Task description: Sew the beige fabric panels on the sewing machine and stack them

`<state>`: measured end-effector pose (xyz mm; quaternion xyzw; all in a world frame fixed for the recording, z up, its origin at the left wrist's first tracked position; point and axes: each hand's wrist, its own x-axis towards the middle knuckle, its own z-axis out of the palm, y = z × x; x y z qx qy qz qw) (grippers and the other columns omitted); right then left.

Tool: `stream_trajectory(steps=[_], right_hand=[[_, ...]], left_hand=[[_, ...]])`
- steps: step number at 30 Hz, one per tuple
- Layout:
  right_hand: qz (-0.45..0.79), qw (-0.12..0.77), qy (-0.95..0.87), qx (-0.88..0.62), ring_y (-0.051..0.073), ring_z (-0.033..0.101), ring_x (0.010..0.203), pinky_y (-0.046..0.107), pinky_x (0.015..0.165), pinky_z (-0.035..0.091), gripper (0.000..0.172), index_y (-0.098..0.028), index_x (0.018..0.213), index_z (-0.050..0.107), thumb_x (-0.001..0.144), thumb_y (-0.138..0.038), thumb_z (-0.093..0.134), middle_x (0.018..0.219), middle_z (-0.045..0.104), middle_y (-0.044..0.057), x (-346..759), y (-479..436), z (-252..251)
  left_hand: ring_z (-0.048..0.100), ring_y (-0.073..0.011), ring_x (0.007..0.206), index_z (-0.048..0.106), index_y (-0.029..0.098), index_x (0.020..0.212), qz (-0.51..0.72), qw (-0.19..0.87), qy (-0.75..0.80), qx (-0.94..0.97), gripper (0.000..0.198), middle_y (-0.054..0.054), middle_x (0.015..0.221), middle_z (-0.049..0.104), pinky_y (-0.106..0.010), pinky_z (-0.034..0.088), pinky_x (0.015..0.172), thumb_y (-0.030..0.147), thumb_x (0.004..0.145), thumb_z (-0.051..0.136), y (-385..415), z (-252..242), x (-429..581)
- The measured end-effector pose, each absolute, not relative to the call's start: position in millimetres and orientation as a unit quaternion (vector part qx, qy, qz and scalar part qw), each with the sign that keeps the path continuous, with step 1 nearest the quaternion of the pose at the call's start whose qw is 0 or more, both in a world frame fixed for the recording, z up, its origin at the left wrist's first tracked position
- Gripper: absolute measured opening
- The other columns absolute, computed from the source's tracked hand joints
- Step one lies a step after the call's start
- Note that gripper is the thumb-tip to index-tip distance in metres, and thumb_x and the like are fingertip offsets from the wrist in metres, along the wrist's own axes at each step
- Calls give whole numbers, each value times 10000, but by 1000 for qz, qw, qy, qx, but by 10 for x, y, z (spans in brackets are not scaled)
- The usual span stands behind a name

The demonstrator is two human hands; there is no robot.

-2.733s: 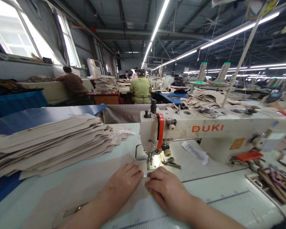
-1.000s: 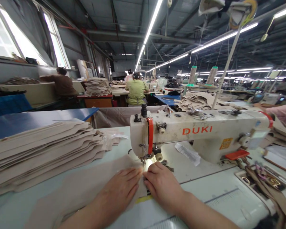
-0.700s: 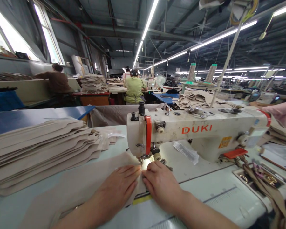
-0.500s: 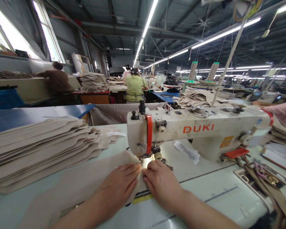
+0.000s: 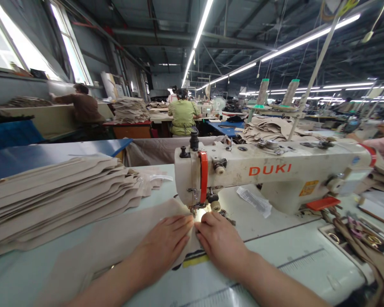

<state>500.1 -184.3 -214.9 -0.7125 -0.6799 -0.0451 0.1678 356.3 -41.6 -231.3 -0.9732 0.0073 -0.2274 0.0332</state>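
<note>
A beige fabric piece [image 5: 121, 232] lies on the pale green table, its right end under the needle area of a white sewing machine [image 5: 233, 170] marked DUKI. My left hand [image 5: 168, 238] rests flat on that fabric, fingers extended together towards the presser foot [image 5: 194, 211]. Close beside it, on the right, my right hand [image 5: 222, 236] has its fingers curled down at the fabric's edge, thumb and forefinger pressed together. The fingertips of both hands nearly meet just in front of the foot. A lamp lights this spot, and my fingers partly hide the fabric edge.
A tall stack of beige fabric pieces [image 5: 67, 196] stands on the left. On the right are a tray [image 5: 342, 245] with rings and straps, and a red lever [image 5: 323, 203]. A paper label [image 5: 254, 201] lies on the machine bed. Co-workers sit farther back; a pink sleeve [image 5: 382, 147] shows at right.
The whole view has shifted slightly, so the scene sits a little farther right. Both hands keep nearly the same place at the needle. The other person's arm at right has drawn back.
</note>
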Motion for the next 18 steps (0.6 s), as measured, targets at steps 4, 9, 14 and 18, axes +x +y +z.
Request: stream_trajectory(steps=[4, 9, 14, 18], right_hand=[[-51, 159, -683, -711, 219, 536, 926, 334, 865, 454, 121, -159, 952, 649, 934, -167, 530, 916, 606, 65, 4993, -1842, -2119], [-63, 148, -682, -713, 213, 535, 887, 326, 824, 451, 141, -159, 892, 649, 940, -164, 516, 897, 609, 68, 4984, -1841, -2091], [-65, 153, -676, -718, 208, 537, 876, 309, 808, 444, 171, -162, 885, 659, 950, -167, 500, 881, 614, 66, 4984, -1847, -2103], [-67, 205, -668, -712, 199, 543, 866, 296, 798, 441, 203, -176, 878, 670, 956, -159, 483, 864, 619, 55, 4993, -1898, -2156]], left_hand=[[630, -201, 1078, 610, 162, 1220, -219, 43, -4, -975, 354, -81, 1177, 689, -357, 513, 926, 213, 980, 354, -399, -2298, 3576], [618, -223, 1109, 613, 140, 1213, -201, 61, 1, -978, 343, -104, 1204, 675, -389, 512, 937, 199, 977, 371, -306, -2301, 3629], [607, -232, 1137, 616, 160, 1228, -185, 53, -10, -981, 347, -104, 1242, 658, -402, 514, 953, 198, 971, 385, -246, -2323, 3686], [607, -221, 1142, 607, 189, 1252, -190, 25, -32, -981, 351, -83, 1261, 650, -394, 518, 969, 224, 968, 403, -316, -2303, 3540]])
